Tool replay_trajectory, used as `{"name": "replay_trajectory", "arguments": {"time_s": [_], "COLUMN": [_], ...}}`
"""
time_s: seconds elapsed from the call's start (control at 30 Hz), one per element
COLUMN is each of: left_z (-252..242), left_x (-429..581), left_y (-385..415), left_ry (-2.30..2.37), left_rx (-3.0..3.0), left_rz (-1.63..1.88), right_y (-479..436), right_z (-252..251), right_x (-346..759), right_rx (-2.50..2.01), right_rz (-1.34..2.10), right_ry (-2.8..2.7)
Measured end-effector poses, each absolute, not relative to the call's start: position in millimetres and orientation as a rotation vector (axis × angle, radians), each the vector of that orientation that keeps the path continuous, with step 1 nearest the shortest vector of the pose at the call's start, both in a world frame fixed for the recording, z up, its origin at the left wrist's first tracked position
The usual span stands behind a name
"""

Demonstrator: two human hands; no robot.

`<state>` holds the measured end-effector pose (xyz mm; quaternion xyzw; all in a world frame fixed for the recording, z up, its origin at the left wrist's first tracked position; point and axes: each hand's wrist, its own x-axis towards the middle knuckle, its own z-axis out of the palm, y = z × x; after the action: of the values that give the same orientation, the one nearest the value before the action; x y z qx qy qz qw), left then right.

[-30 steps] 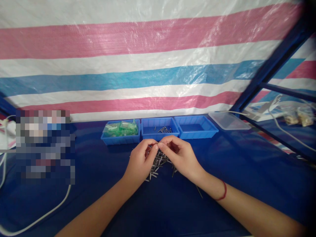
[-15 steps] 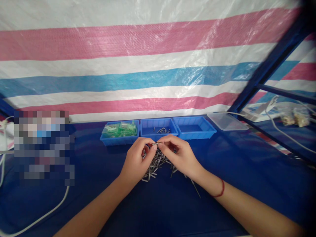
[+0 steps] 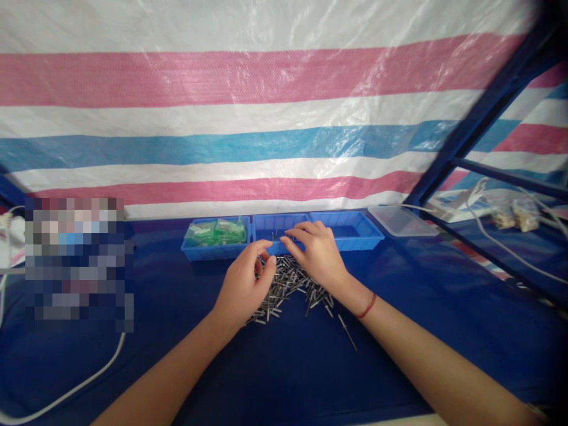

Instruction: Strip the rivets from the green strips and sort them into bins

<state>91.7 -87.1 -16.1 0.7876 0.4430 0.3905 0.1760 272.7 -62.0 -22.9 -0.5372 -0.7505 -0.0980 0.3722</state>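
A heap of small metal pins (image 3: pixel 290 283) lies on the blue table cover (image 3: pixel 284 367) in front of me. My left hand (image 3: pixel 244 287) rests at the heap's left edge, fingers loosely bent and apart, touching the pins. My right hand (image 3: pixel 316 253) reaches past the heap with fingers stretched out over the front rim of the middle blue tray (image 3: pixel 265 223), which holds a few pins. I see nothing held in either hand. A red string circles my right wrist.
A blue tray with green packets (image 3: pixel 215 232) stands left of the middle tray, another blue tray (image 3: pixel 361 229) right of it, then a clear plastic lid (image 3: pixel 402 220). A white cable (image 3: pixel 89 378) runs at the left. A blue frame post (image 3: pixel 465 133) rises at the right.
Both hands were pinching one pin together above the heap. They have parted: the right hand moved forward over the middle tray, the left hand dropped onto the heap.
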Motion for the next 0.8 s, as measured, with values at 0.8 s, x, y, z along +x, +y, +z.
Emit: {"name": "replay_trajectory", "arguments": {"time_s": [0.8], "left_z": [-17], "left_x": [102], "left_y": [-101], "left_ry": [1.138], "left_rx": [2.989], "left_rz": [0.328], "right_y": [-94], "right_z": [-12], "right_x": [276], "right_rx": [-1.208], "right_rz": [0.008], "right_ry": [-1.971]}}
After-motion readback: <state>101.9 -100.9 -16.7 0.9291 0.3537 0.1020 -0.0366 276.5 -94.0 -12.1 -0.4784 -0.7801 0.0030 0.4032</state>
